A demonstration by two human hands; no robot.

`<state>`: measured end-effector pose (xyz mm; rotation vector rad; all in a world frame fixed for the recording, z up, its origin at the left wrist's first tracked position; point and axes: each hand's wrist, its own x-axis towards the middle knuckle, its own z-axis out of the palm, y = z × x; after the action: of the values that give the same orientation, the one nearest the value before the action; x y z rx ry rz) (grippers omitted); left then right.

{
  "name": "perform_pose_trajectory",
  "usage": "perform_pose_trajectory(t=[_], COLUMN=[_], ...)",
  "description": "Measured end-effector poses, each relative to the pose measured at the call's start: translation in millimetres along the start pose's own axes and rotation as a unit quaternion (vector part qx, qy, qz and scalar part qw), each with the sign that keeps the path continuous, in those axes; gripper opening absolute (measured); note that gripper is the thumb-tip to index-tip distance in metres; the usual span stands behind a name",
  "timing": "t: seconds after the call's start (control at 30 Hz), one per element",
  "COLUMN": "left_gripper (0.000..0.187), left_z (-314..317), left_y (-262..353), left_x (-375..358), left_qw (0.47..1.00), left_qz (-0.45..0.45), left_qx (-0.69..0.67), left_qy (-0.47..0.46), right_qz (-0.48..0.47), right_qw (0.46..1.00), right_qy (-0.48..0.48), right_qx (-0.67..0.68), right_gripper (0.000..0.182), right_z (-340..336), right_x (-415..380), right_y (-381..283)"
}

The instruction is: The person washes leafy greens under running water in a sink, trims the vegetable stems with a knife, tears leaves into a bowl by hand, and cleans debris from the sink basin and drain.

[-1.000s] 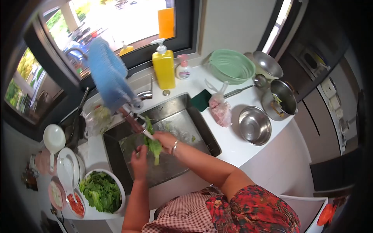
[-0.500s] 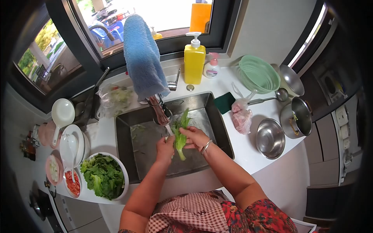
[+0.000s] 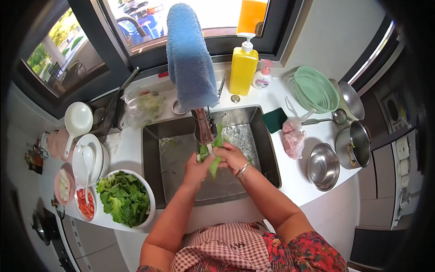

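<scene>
Both hands meet at the centre of the frame, over the sink [image 3: 154, 149]. The left hand [image 3: 195, 170] is curled narrow around the lower stalk of a lettuce leaf [image 3: 214, 154], thumb and fingers pinched on it. The right hand [image 3: 231, 156], a bracelet on its wrist, closes over the same leaf from the right, fingers folded tight against the green — the two hands touch or nearly touch each other. The leaf stands roughly upright between them, its top reaching up just under the faucet spout [image 3: 204, 127] above the hands.

A blue towel [image 3: 190, 59] hangs over the faucet neck at upper centre. Just right of it stand a yellow pump bottle [image 3: 243, 65] and a smaller white-and-pink bottle [image 3: 261, 78]. Further right on the white counter lie a dark green sponge [image 3: 274, 120], a knotted plastic bag [image 3: 293, 138], a green colander [image 3: 316, 89], a steel bowl [image 3: 322, 167] and a steel pot [image 3: 354, 145]. At lower left sits a white bowl of washed greens [image 3: 122, 199], with a small dish of tomato slices [image 3: 85, 204] beside it — white plates with a spoon [image 3: 87, 158] lie above.
</scene>
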<state>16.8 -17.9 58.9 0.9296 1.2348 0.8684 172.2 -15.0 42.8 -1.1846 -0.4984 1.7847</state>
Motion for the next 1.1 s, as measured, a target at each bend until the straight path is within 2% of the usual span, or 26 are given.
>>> perform_pose_trajectory(t=[0.1, 0.2, 0.3, 0.37, 0.4, 0.5, 0.53, 0.6, 0.63, 0.67, 0.7, 0.73, 0.8, 0.83, 0.9, 0.93, 1.0, 1.07, 1.1], left_gripper=[0.013, 0.014, 0.018, 0.019, 0.02, 0.02, 0.02, 0.02, 0.019, 0.018, 0.018, 0.017, 0.017, 0.017, 0.017, 0.017, 0.016, 0.016, 0.015], left_z=[-3, 0, 3, 4, 5, 6, -6, -18, -24, -29, -35, -40, -50, -54, -58, -58, -57, -56, -55], left_y=[-7, -11, -14, -15, -15, 4, -16, -15, -16, -16, -15, -14, -12, -11, -7, -4, 3, 10, 12], left_x=[9, 12, 13, 17, 19, 8, 14, 13, 11, 8, 5, 3, 0, -1, -5, -7, -12, -15, -17], left_qw=[0.998, 0.989, 0.989, 0.992, 0.994, 0.997, 0.997, 0.996, 0.996, 0.995, 0.994, 0.993, 0.99, 0.989, 0.989, 0.988, 0.989, 0.988, 0.988], left_qz=[-0.048, -0.09, -0.089, -0.082, -0.075, -0.081, -0.062, -0.087, -0.088, -0.088, -0.095, -0.084, -0.075, -0.075, -0.074, -0.074, -0.063, -0.063, -0.064], left_qx=[-0.043, -0.119, -0.116, -0.096, -0.077, -0.016, -0.023, 0.002, -0.024, -0.051, -0.057, -0.077, -0.104, -0.111, -0.116, -0.121, -0.131, -0.135, -0.137], left_qy=[-0.018, 0.001, 0.013, 0.008, 0.004, -0.012, -0.035, -0.02, -0.001, 0.018, 0.022, 0.039, 0.059, 0.06, 0.058, 0.059, 0.034, 0.029, 0.025], right_qz=[-0.028, 0.002, 0.032, -0.017, -0.011, -0.012, 0.015, 0.007, 0.019, -0.058, -0.135, -0.129, -0.209, -0.204, -0.201, -0.2, -0.216, -0.225, -0.2], right_qw=[1.0, 0.999, 0.997, 0.979, 0.979, 0.988, 0.993, 0.981, 0.98, 0.928, 0.841, 0.839, 0.739, 0.736, 0.679, 0.677, 0.58, 0.577, 0.543], right_qy=[0.009, 0.027, 0.062, 0.036, 0.037, 0.01, -0.003, 0.037, 0.036, 0.058, 0.074, 0.071, 0.017, 0.013, -0.032, -0.035, -0.025, -0.033, -0.034], right_qx=[0.01, 0.025, 0.021, -0.2, -0.198, -0.151, -0.115, -0.192, -0.195, -0.363, -0.519, -0.524, -0.64, -0.645, -0.705, -0.708, -0.785, -0.784, -0.815], right_gripper=[0.027, 0.029, 0.031, 0.037, 0.037, 0.05, 0.057, 0.069, 0.069, 0.074, 0.079, 0.079, 0.091, 0.091, 0.1, 0.1, 0.108, 0.112, 0.112], right_z=[-9, -17, -12, -8, -10, -16, -16, -12, -13, -16, -21, -27, -43, -50, -64, -72, -95, -116, -113], right_x=[1, 0, -8, -14, -12, 1, -7, -20, -32, -46, -60, -77, -116, -134, -167, -179, -199, -207, -211], right_y=[2, 1, -3, -2, 1, -6, -1, -5, -7, -9, -14, -19, -27, -31, -35, -33, -20, 2, 9])
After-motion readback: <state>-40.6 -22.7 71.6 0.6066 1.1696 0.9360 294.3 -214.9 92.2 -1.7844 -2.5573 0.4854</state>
